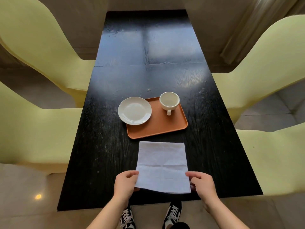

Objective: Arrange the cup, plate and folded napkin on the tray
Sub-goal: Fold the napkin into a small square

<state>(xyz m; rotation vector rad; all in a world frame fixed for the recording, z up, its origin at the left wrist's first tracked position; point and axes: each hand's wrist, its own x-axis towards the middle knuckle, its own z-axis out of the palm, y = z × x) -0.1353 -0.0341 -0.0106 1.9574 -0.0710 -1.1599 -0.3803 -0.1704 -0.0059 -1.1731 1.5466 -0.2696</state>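
Note:
A white paper napkin lies unfolded and creased on the black table, just in front of an orange tray. My left hand pinches its near left corner and my right hand pinches its near right corner, lifting the near edge slightly. A white cup stands upright on the tray's far right part, handle toward me. A white plate sits at the tray's far left, overhanging the tray's left rim onto the table.
The long black table runs away from me. Pale yellow chairs flank it on both sides, with another chair at the right. My shoes show below the near table edge.

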